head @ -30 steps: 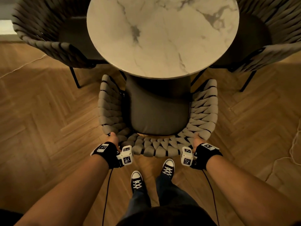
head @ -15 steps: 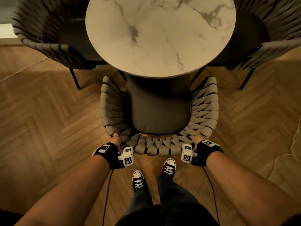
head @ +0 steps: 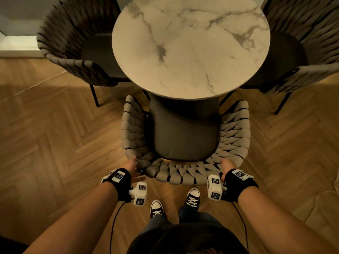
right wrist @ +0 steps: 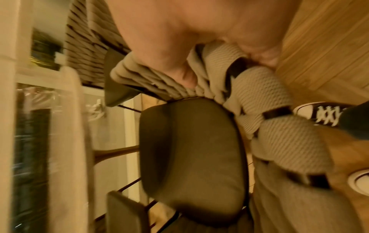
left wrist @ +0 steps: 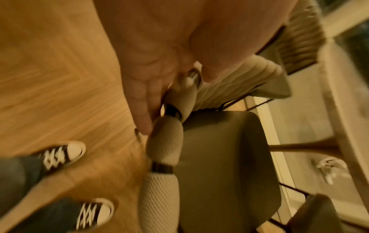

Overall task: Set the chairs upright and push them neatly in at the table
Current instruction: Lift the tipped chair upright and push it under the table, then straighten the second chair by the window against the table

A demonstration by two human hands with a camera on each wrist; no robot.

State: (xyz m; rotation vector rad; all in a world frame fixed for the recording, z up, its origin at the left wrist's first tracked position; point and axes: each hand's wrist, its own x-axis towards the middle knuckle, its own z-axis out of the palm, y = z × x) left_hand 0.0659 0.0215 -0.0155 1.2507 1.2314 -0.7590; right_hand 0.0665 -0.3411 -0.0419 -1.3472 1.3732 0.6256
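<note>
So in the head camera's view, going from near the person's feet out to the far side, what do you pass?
Sneakers → woven chair back → dark seat cushion → round marble table.

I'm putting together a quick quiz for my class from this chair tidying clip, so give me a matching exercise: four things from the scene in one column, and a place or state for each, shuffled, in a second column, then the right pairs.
Column one
1. near chair
2. round marble table
3. left hand
4. right hand

Column two
A. on the woven back at the person's right corner
B. upright, seat front tucked under the tabletop
C. fingers straight against the woven back at the person's left corner
D. ringed by three chairs

Pairs: 1-B, 2-D, 3-C, 4-A
</note>
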